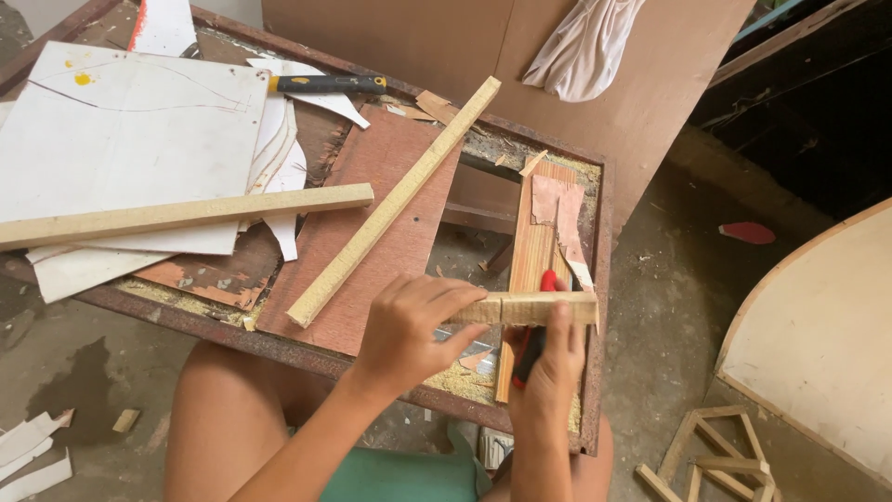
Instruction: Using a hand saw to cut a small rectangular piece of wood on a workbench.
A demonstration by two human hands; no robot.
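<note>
Workshop floor, rusty metal table frame [595, 279] cluttered with boards. Left hand [409, 325] clamps a short wooden strip [539, 308] across the frame's near corner. Right hand [548, 367] grips a red-and-black tool [534, 349] against the strip.

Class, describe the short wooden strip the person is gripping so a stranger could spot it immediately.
Find the rusty metal frame table, then its near right corner. There the left hand pins a short wooden strip crosswise. Unlike the two long strips lying loose farther left, it is stubby and held.
</note>
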